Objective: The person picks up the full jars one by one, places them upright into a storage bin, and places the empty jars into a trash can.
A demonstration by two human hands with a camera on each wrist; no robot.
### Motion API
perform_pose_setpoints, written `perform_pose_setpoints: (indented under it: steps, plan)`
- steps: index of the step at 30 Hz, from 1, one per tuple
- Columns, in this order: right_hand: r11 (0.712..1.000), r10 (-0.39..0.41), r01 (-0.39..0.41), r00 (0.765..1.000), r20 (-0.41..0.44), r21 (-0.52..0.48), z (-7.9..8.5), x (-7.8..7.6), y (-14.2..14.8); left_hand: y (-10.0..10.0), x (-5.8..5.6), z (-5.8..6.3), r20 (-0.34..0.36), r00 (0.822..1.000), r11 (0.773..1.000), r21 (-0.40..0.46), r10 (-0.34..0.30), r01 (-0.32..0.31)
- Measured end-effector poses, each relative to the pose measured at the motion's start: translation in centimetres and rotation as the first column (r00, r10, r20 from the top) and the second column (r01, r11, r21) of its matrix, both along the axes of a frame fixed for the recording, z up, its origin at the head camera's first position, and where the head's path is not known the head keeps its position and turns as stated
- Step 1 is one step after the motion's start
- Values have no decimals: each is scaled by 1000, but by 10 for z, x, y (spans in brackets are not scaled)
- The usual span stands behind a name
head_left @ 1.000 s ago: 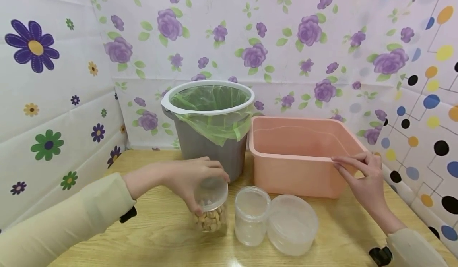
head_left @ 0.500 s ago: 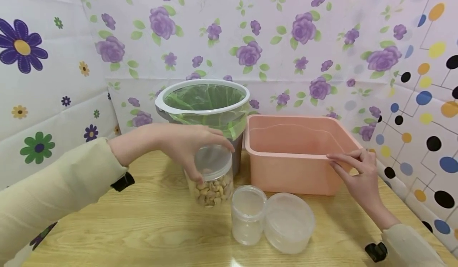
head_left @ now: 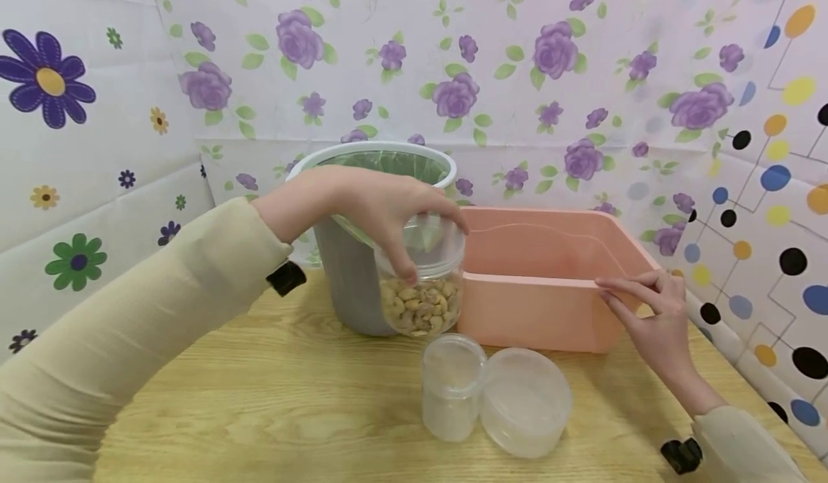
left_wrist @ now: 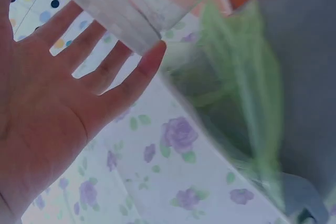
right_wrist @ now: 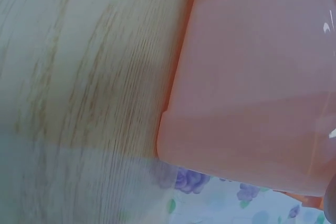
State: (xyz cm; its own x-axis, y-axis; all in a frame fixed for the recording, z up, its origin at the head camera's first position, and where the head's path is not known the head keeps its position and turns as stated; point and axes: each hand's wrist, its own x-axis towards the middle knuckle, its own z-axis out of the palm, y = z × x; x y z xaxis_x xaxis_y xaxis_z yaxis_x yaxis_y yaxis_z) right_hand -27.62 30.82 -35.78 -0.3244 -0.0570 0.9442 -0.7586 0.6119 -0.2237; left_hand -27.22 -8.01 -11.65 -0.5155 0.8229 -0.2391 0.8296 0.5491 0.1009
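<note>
Left sleeve: cream, reaching from the near left (head_left: 149, 332) toward the middle of the table (head_left: 278, 404). Hazard: a low forearm could nudge the bin if the arm swings farther right.
Grey bin: stands at the far left of the table, fitted with a green liner (head_left: 388, 162); point of reference is its wall (head_left: 354, 282).
Left hand: clamped from above on the top of the cashew jar (head_left: 396, 206), thumb on the near side, fingers around the far side. Hazard: a smooth wall and a high grip could let the jar slip.
Cashew jar: upright or nearly so (head_left: 422, 305), in front of the bin and the left end of the tub; it appears raised, but base contact cannot be confirmed. Hazard: a loose top, if tipped, could spill nuts; its tightness cannot be told.
Small clear jar: upright on the table (head_left: 451, 407), nearer than the cashew jar. Hazard: a low pass could topple it.
Flat round container: just right of the small jar (head_left: 527, 405).
Pink tub: far right (head_left: 537, 316). Hazard: a pull on its rim could shift it.
Right hand: pinches the tub's near rim toward the right end (head_left: 656, 318).
</note>
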Motion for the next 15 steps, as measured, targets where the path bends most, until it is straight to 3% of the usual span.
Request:
perform_pose_setpoints:
  steps: [7,15]
  plan:
    - [1000,14,-14,1000,3,-9,7,9,-6,27,-9,16,-15,1000,1000,-15,12,-12]
    - [1000,-1,1,1000,6,-5,1,2,-3,52,-25,27,-3,997,997,12,82,-82]
